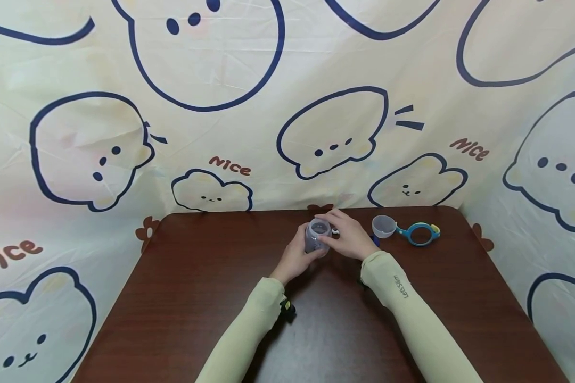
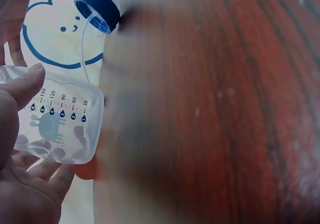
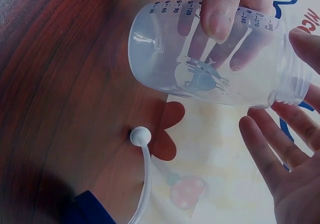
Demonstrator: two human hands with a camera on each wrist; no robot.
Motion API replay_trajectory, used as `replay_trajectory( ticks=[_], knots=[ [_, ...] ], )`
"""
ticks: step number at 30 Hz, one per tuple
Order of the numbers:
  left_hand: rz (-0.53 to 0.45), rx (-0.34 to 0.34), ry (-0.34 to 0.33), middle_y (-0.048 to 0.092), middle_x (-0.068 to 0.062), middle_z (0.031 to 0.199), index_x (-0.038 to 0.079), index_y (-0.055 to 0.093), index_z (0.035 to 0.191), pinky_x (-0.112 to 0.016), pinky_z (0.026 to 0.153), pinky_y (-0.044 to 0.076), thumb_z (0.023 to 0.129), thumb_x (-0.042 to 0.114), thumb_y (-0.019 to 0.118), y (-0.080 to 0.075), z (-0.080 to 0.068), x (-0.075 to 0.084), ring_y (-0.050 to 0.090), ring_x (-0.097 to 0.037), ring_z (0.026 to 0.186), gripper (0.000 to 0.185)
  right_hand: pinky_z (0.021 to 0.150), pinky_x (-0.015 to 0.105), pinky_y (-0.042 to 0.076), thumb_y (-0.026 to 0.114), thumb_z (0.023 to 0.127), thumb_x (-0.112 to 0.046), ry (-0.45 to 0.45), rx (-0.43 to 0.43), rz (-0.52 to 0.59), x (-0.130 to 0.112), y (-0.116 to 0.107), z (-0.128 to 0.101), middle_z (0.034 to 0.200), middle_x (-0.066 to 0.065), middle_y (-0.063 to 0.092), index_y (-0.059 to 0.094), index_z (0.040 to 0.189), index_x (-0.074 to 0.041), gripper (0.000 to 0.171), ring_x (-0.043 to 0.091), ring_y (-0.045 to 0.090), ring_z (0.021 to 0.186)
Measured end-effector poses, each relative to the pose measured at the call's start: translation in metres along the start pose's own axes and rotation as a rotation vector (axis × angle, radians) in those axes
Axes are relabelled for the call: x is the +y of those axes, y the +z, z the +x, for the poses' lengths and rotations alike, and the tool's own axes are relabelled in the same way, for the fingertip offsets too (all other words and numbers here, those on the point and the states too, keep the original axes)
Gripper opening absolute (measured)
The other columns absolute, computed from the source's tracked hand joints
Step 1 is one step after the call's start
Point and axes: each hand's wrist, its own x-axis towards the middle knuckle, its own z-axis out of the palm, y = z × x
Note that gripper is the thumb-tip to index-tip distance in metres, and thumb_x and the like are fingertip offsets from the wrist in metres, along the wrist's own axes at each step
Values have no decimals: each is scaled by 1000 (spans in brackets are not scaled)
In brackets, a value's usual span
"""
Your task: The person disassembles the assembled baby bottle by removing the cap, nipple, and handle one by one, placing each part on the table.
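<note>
A: Going left to right — left hand (image 1: 294, 259) is gripping the bottle (image 1: 318, 234), fingers curled round the body, thumb pressed on the near wall. The left wrist view shows that clearly.

B: And where is the bottle sitting?

A: It isn't sitting — it's being held just above the table (image 1: 196, 298), at the far middle, tipped on its side in both wrist views. The base is pointing toward the wood, the open neck toward the right hand (image 1: 347, 236).

B: Right hand doing what?

A: Fingers are lying straight and relaxed at the neck, touching or nearly touching the threads — I can't tell which. It's not clasping anything.

B: Tips for doing this bit well?

A: I'm judging here: the left should be keeping a firm wrap low on the body so the neck stays free, and the right should be working only at the rim, not squeezing the thin wall.

B: Bottle look?

A: Clear plastic, squat, rounded bottom, empty. Blue drop marks with a printed scale are running up the side, and a grey-blue crab picture (image 3: 202, 76) is showing. Threaded neck, no cap on.

B: Anything further right?

A: A straw (image 3: 142, 179) with a white ball end is lying on the table under the bottle, then a clear cup (image 1: 383, 226), then a blue ring (image 1: 420, 233) with handles.
</note>
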Motion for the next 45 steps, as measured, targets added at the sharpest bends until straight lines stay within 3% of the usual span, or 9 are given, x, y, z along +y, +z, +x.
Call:
replay_trajectory(
  ticks=[12, 27, 45],
  knots=[
    [-45, -4, 11, 51, -14, 148, 11, 29, 154, -49, 107, 48, 96, 30, 76, 1, 1, -1, 57, -28, 130, 77, 101, 46, 54, 79, 93, -32, 14, -23, -4, -1, -1, 2, 126, 1, 59, 61, 143, -21, 55, 21, 61, 113],
    [-68, -19, -36, 50, -13, 151, 12, 28, 156, -50, 110, 45, 97, 30, 74, 9, -2, -1, 54, -28, 134, 77, 99, 46, 54, 78, 94, -33, 60, -51, -6, 3, 3, -1, 128, 3, 59, 59, 145, -22, 56, 23, 61, 113],
    [0, -39, -5, 50, -15, 150, 11, 28, 155, -50, 109, 46, 95, 28, 77, 7, 0, -7, 56, -30, 133, 80, 99, 49, 54, 78, 93, -36, 102, -56, 38, 3, 4, -3, 129, 3, 58, 57, 147, -25, 59, 28, 62, 116]
  ],
)
